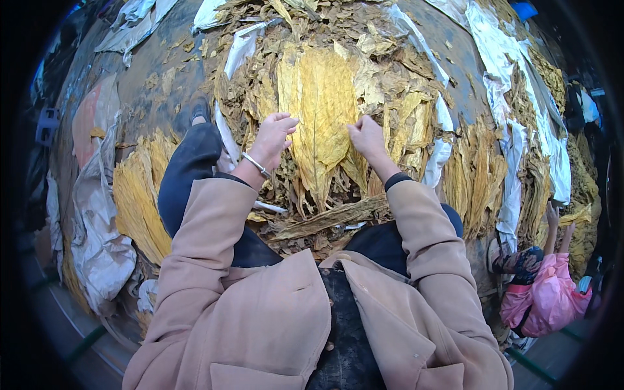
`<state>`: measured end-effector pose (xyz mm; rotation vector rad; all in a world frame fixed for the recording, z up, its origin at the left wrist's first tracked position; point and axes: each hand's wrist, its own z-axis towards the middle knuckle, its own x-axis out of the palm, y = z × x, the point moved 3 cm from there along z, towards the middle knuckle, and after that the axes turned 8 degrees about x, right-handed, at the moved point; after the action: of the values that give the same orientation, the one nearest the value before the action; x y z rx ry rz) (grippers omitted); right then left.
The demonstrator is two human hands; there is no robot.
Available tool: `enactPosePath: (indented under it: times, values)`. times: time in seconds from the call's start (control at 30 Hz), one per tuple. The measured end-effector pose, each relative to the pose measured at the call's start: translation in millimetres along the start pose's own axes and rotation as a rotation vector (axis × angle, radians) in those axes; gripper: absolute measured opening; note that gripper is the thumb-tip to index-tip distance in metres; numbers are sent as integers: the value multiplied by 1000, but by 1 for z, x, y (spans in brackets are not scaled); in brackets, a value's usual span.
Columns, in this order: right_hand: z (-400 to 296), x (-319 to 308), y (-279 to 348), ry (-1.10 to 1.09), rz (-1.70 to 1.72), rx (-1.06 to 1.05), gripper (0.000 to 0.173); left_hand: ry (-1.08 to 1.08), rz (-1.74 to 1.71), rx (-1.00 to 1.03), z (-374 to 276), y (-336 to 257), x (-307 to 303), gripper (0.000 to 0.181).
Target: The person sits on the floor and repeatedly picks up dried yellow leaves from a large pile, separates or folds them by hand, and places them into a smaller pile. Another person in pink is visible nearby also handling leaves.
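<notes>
A broad yellow dried leaf [322, 107], apparently tobacco, lies before me on a pile, its narrow stem end towards my body. My left hand [274, 139] hovers by its left edge, fingers bent and apart, with nothing visible in them. A metal bangle [256, 165] circles that wrist. At the leaf's right edge is my right hand [368, 138], its fingers curled in; whether they pinch the leaf is hidden. Under and around both hands are crumpled brown leaves [256, 100]. A flattened brown leaf bundle [331, 217] lies crosswise between my knees.
Yellow leaf stacks lie left [141, 190] and right [473, 175] of my legs. White plastic sheeting [100, 253] is bunched at left; more white sheet strips [512, 180] run along the right. A person in pink [551, 297] sits at far right, hands reaching towards leaves.
</notes>
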<state>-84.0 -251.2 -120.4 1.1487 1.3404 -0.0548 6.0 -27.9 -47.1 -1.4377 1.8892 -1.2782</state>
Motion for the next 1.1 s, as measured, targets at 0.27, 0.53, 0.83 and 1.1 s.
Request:
enactPosePath:
  times: [0.27,0.53,0.83,1.1]
  values:
    - [-4,42,-27,330,128,262,43,-21,11,-110,2,15,6,40]
    - [-23,28,36,687,763,106,17,-36,25,-157,1,25,4,33]
    - [-53,-9,88,846,1407,283,10,263,-321,-215,-1,24,9,29]
    - [-26,13,24,321,1202,613,13,-3,-109,-211,7,43,-3,60]
